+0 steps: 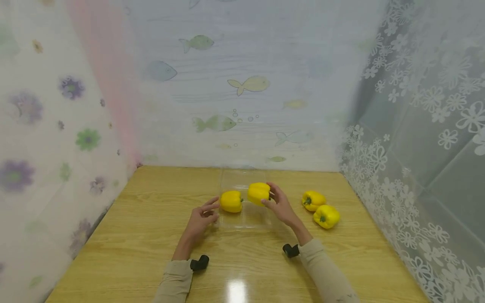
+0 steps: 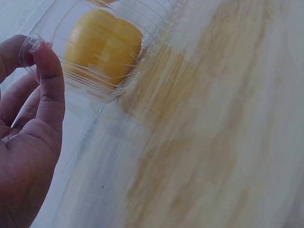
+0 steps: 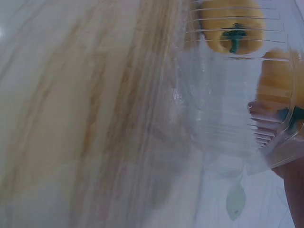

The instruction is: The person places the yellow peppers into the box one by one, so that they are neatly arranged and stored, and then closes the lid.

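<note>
Patterned curtains enclose a wooden table (image 1: 151, 235) on three sides, with a clear plastic clamshell container (image 1: 244, 210) at the centre of the frame. One yellow pepper (image 1: 231, 201) sits in the container's left half. The right hand (image 1: 278, 203) grips a second pepper (image 1: 259, 193) with curled fingers and holds it over the container's right half. The left hand (image 1: 201, 220) pinches the container's left rim between thumb and fingertip, as the left wrist view confirms. Two spare peppers (image 1: 320, 208) lie toward the right of the frame, apart from the container. Risk: the thin plastic wall probably flexes under a one-corner pinch, so a pepper released off-centre could tip the container or roll out onto the table.
</note>
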{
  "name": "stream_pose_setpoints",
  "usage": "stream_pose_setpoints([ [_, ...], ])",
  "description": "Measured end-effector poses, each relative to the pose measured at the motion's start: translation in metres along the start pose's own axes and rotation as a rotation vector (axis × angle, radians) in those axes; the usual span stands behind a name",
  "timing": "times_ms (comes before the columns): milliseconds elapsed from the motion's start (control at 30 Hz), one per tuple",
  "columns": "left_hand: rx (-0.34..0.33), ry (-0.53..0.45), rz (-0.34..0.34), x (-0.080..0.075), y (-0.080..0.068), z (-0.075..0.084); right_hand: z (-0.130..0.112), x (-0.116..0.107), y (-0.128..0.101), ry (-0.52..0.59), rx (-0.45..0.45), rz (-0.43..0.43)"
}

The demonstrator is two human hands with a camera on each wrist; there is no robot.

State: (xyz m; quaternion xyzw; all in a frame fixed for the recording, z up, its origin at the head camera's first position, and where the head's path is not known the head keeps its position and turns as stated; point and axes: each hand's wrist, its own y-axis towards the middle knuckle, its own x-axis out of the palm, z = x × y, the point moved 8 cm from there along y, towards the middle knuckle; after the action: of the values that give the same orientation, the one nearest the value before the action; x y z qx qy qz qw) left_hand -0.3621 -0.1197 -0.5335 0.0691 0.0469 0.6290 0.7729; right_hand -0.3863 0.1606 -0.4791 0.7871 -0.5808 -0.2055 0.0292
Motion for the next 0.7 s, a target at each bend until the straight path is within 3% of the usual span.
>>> stream_pose_setpoints([
  [167,-0.018,-0.002,0.003,0.000,0.000,0.000,0.005,0.002,0.005,-0.064,0.095,0.017],
  [300,-0.025,-0.006,-0.001,0.000,0.000,0.000,0.006,0.005,0.007,-0.105,0.118,0.023],
  [700,-0.025,0.004,0.001,0.000,0.002,-0.002,0.013,0.016,0.010,-0.104,0.209,0.018],
])
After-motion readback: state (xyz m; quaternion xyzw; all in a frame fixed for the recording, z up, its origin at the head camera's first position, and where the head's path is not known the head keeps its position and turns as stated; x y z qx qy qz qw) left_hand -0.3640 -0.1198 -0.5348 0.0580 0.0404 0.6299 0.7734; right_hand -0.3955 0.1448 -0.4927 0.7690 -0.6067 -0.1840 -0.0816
